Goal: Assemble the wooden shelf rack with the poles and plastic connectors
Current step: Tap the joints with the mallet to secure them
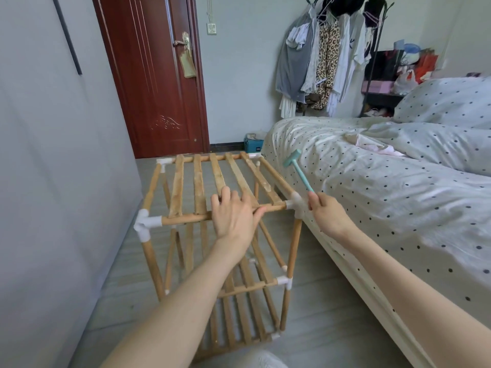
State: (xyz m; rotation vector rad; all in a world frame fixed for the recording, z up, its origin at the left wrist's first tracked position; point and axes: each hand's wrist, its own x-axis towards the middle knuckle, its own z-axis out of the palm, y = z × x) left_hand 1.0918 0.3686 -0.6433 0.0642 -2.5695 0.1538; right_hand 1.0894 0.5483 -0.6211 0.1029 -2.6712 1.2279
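Observation:
The wooden shelf rack (198, 181) stands upright on the floor with three slatted tiers joined by poles and white plastic connectors. My left hand (233, 213) rests on the front rail of the top tier, fingers curled over the slats and thumb under the rail. My right hand (328, 215) grips the handle of a small teal hammer (297, 168), whose head is raised above and behind the top front-right connector (296, 205). The top front-left connector (147, 224) is uncovered.
A bed (372, 187) with dotted sheets runs close along the rack's right side. A grey wall (53, 181) is on the left and a red-brown door (156, 75) behind. Clothes hang on a rack (324, 54) at the back.

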